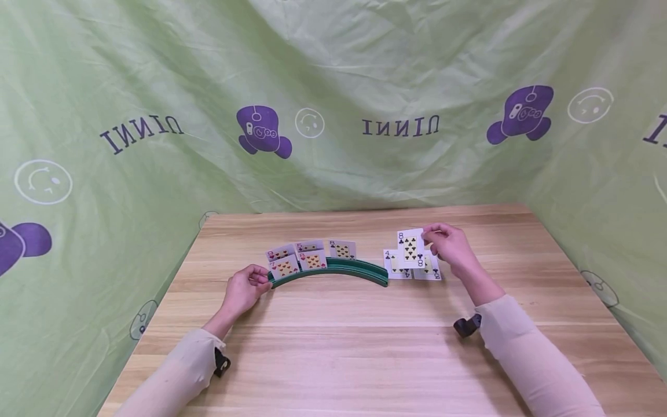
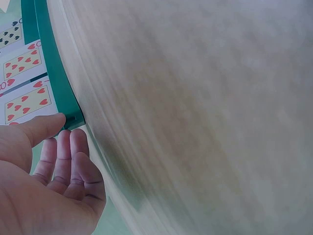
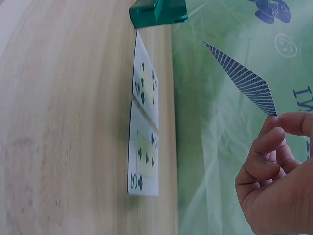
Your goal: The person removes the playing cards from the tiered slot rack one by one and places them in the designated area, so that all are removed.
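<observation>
Eight of clubs (image 1: 409,248), edge-pinched by the right hand (image 1: 449,246), may slip. Left hand (image 1: 245,291) pinches the rack (image 1: 359,268); tugging could topple its cards (image 1: 312,261).

Fingers (image 3: 270,141) pinch a striped card (image 3: 248,84) near two face-up cards (image 3: 145,157).

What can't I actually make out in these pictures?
Head view: lower parts of the back-row nine and five, hidden by the front-row cards.
Head view: parts of the flat four and three, blocked by the held eight of clubs.
Right wrist view: that eight's face, turned away.
Left wrist view: part of a black-suited card, cut off by the left edge.
</observation>
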{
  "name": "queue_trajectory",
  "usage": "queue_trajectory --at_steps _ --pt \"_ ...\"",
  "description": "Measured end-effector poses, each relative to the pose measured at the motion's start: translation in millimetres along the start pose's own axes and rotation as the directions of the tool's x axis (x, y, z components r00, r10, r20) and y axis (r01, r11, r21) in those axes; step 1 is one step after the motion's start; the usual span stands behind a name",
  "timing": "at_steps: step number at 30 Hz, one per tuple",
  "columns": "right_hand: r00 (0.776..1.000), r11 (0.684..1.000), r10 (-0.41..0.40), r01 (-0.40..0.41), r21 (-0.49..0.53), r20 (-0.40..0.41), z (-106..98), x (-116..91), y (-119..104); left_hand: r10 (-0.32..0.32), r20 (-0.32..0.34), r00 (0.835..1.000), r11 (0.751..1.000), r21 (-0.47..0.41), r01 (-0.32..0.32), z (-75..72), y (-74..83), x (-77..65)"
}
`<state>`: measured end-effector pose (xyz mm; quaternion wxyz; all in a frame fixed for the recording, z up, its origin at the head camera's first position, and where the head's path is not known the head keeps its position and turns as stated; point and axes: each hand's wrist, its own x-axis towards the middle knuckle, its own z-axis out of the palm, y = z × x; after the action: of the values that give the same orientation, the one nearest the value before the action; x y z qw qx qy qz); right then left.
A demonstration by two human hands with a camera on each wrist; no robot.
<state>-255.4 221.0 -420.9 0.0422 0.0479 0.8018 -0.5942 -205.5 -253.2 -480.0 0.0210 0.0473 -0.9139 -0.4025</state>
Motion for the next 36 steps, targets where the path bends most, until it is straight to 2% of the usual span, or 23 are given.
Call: queue_trajectory --at_steps 21,36 --pt "0.997 0.998 0.053 -0.055 -0.022 -0.06 -30.8 6.4 19.2 -0.001 0.003 1.0 1.0 0.008 0.001 -0.7 1.2 -0.7" --pt "0.993 0.996 0.082 -0.086 -0.037 -0.087 -45.2 6.6 28.8 0.001 -0.001 1.0 1.0 0.007 -0.001 0.6 0.2 -0.5"
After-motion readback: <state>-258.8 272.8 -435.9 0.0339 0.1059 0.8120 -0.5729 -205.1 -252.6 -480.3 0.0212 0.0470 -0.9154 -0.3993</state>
